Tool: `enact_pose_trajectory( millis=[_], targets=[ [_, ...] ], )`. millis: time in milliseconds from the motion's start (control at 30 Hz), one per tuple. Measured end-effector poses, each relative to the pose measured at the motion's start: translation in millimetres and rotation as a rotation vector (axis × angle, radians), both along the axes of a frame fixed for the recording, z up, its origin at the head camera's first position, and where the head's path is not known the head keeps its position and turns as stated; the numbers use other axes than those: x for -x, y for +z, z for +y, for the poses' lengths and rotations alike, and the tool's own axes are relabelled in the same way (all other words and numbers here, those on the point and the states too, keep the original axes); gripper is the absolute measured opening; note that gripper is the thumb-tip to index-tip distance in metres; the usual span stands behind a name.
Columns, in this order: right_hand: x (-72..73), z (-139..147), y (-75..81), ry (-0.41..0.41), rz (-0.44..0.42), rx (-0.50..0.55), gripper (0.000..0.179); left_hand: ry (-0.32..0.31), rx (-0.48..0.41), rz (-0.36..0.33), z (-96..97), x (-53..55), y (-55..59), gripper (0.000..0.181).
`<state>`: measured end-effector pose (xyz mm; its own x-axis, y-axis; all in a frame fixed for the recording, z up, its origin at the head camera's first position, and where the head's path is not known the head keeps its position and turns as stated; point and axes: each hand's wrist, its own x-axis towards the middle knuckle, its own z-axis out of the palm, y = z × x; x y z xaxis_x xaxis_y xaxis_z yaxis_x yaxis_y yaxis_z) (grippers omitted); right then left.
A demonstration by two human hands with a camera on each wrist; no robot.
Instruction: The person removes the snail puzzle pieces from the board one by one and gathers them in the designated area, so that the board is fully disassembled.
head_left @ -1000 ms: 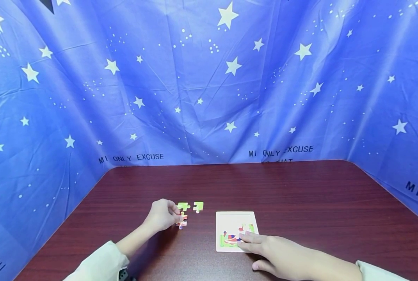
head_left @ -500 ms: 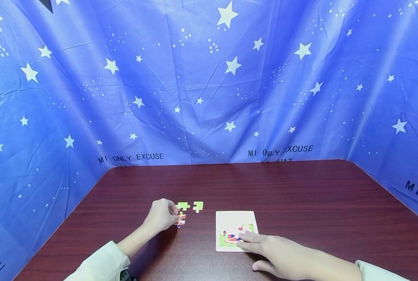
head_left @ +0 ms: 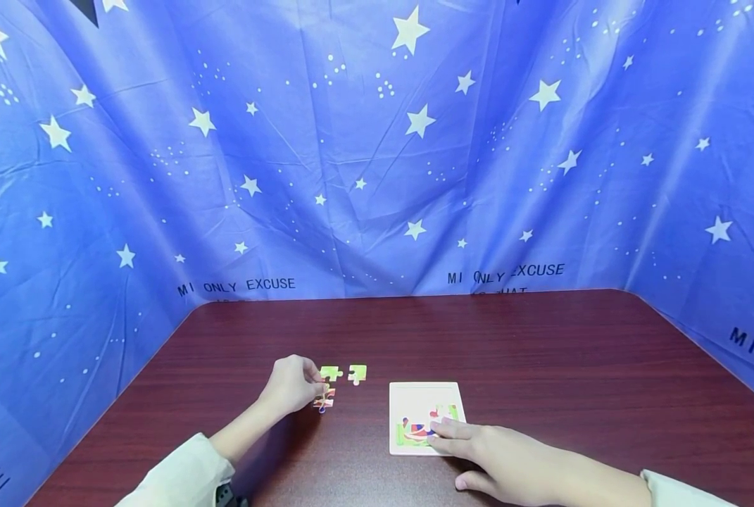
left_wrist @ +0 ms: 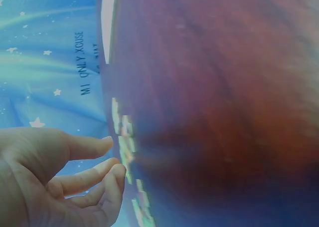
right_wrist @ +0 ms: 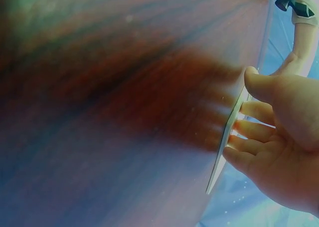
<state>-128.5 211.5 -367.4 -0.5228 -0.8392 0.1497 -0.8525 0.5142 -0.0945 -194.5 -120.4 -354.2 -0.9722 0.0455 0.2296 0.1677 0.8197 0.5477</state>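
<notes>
My left hand (head_left: 293, 386) is over the left group of jigsaw pieces, fingertips right at a red-and-white jigsaw piece (head_left: 326, 401). In the left wrist view the thumb and bent fingers of that hand (left_wrist: 75, 174) stand apart, with a gap between them. Just beyond lie two green jigsaw pieces, one beside the fingers (head_left: 310, 370) and a corner-like green piece (head_left: 358, 371) further right. My right hand (head_left: 510, 458) rests its outstretched fingers on the right side of a square white puzzle board (head_left: 415, 391). Coloured pieces fill the board's lower part; the hand hides some.
The dark red wooden table (head_left: 510, 345) runs back to a blue star-printed curtain (head_left: 351, 141), which also closes off both sides. A dark band (head_left: 224, 495) sits at the left sleeve.
The red-and-white piece under my left fingertips has shifted slightly left. My right hand and the board stay put.
</notes>
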Motion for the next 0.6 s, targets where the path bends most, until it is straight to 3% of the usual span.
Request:
enact_pose_trajectory(
  millis=[167, 433, 600],
  targets=[
    [0.5, 0, -0.3, -0.001, 0.005, -0.002, 0.048, -0.102, -0.024, -0.004, 11.7, 4.5, 6.6, 0.009],
    [0.9, 0, -2.2, 0.002, 0.05, -0.005, 0.049, -0.382, -0.051, -0.024, 54.0, 4.4, 4.4, 0.008],
    [1.2, 0, -2.9, 0.019, 0.074, -0.013, 0.048, -0.442, -0.038, -0.092, 83.6, -0.9, 3.1, 0.008]
  ],
)
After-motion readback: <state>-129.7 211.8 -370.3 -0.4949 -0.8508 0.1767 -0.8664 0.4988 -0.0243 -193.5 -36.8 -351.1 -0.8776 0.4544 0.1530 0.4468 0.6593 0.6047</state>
